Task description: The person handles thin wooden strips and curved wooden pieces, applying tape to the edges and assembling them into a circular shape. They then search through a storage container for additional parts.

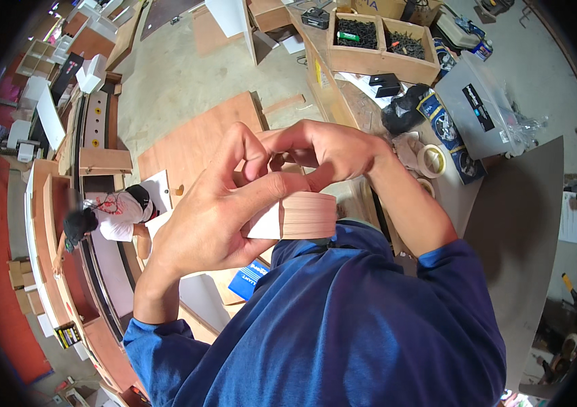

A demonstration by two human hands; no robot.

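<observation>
As the left hand [210,220] clamps a wood-grain roll [309,217] in its grip before a blue shirt [342,312], the right hand [346,150] bends close by, its own grip too hidden to judge, and a slackened left hold could drop the roll.

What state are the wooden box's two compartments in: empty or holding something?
Both hold something: dark, screw-like pieces show in each side of the wooden box, and a green cylinder lies in the left one.
</observation>
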